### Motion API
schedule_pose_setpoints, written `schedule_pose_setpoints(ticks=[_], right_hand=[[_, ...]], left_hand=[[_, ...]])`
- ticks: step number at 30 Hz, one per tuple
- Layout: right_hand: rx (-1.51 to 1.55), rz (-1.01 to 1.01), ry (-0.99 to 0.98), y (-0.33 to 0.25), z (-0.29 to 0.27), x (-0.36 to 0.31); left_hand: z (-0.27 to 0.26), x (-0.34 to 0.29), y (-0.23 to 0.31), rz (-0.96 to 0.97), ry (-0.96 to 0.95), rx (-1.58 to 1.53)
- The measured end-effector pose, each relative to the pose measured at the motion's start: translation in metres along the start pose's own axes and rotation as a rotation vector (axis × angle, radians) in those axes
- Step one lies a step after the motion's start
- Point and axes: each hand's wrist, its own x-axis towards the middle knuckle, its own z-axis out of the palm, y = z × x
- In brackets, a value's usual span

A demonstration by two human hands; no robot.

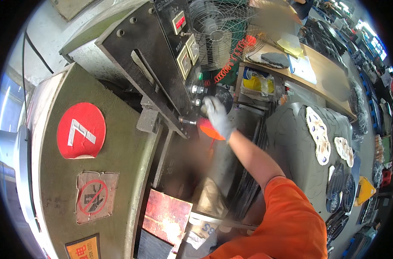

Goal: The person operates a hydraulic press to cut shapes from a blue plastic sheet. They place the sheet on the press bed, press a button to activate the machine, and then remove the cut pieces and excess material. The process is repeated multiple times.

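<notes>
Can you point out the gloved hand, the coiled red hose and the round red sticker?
Gloved right hand (220,118): head view, middle of the hand.
Coiled red hose (227,68): head view, coils partway along its visible length.
Round red sticker (81,131): head view, centre of its face.

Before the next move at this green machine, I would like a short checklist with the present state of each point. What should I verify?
1. Right hand gloved: ok, a pale grey glove covers it.
2. Grip of the right hand: cannot tell, the hand is blurred, close to a red-orange part.
3. Left hand clear of the green machine: cannot tell, that hand is out of view.
4. Right forearm covered: not ok, it is bare between the glove and the orange sleeve.
5. Wire fan guard in place: ok, it covers the side facing the camera.
6. Prohibition sign visible: ok, nothing covers it.
</notes>
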Motion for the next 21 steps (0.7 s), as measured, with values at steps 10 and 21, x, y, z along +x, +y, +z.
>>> schedule_pose_setpoints(ticks=[10, 21], right_hand=[[-1.144, 0.042, -0.488, 0.043, -0.007, 0.122], [-1.043, 0.106, -0.076, 0.006, -0.002, 0.093]], left_hand=[[-0.041, -0.003, 0.016, 0.233, -0.015, -0.216], [-0.029, 0.006, 0.022, 0.333, -0.008, -0.301]])
